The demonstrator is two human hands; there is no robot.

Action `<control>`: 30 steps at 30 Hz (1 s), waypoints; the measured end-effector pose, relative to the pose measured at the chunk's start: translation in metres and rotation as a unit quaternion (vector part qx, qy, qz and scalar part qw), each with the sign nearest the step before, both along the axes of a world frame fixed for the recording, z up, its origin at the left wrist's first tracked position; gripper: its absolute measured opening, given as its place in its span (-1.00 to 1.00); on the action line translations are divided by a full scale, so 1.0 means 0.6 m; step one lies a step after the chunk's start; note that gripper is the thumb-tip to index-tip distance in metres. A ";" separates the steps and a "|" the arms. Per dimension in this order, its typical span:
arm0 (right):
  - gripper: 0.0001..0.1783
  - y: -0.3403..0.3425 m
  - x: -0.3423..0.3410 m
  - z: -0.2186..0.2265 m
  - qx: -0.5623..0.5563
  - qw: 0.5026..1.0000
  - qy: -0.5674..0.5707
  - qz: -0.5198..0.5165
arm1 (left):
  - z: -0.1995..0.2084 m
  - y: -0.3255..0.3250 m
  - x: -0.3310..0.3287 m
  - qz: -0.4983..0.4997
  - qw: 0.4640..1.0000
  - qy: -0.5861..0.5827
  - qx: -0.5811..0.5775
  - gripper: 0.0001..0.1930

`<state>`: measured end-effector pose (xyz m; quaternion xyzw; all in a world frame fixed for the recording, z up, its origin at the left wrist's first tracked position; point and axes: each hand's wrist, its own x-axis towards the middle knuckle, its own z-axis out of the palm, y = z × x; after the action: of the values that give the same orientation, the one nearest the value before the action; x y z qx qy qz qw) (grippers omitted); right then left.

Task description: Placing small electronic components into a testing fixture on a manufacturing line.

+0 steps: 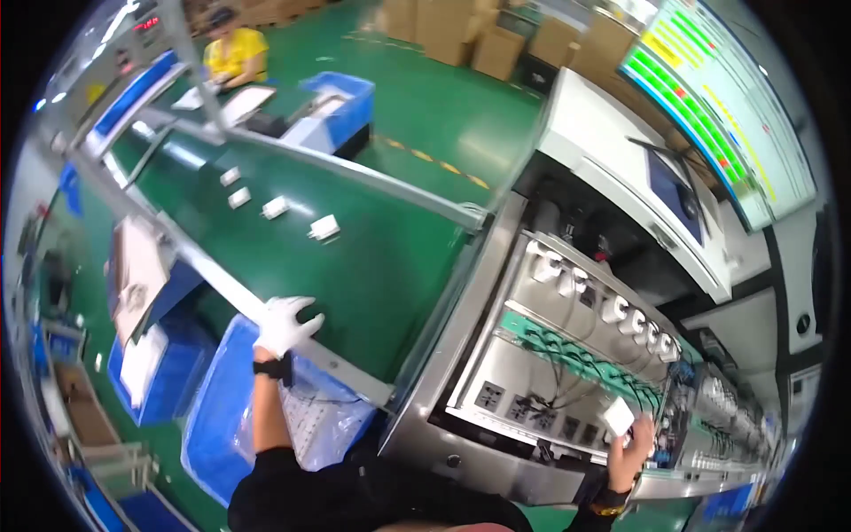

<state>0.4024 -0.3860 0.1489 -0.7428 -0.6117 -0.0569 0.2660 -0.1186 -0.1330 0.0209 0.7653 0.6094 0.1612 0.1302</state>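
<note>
White block (618, 416) is pinched in the right hand's (631, 450) grip over the fixture (474, 371); the left hand's (285, 328) grip is apart. White units (615, 309) line the upper row; several lower sockets (489, 395) look unfilled.

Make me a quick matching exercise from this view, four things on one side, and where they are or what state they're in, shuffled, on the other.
Things
1. Left hand
2. Four small white blocks
3. Right hand
4. Large screen

Places and states
A. Spread along the green belt
B. At the upper right, showing green bars
C. In a white glove, by the belt's edge
D. Holding a single white block

Pairs: 1-C, 2-A, 3-D, 4-B
</note>
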 end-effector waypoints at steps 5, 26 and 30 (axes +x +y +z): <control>-0.75 -0.030 -0.002 -0.048 0.081 0.991 0.075 -0.081 | -0.023 -0.010 0.006 0.051 0.998 -0.010 0.026 -0.60; -0.79 -0.013 -0.017 -0.053 0.122 0.990 0.065 -0.036 | -0.025 0.024 -0.016 0.063 0.959 -0.225 -0.160 -0.28; -0.81 -0.013 -0.016 -0.057 0.098 0.986 0.117 -0.072 | 0.153 0.127 0.003 0.112 0.927 -0.351 -0.073 -0.08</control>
<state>0.3926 -0.3937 0.1144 -0.7567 -0.5126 -0.0483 0.4028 -0.1167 -0.0570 0.1127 0.5751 0.6162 0.3884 0.3724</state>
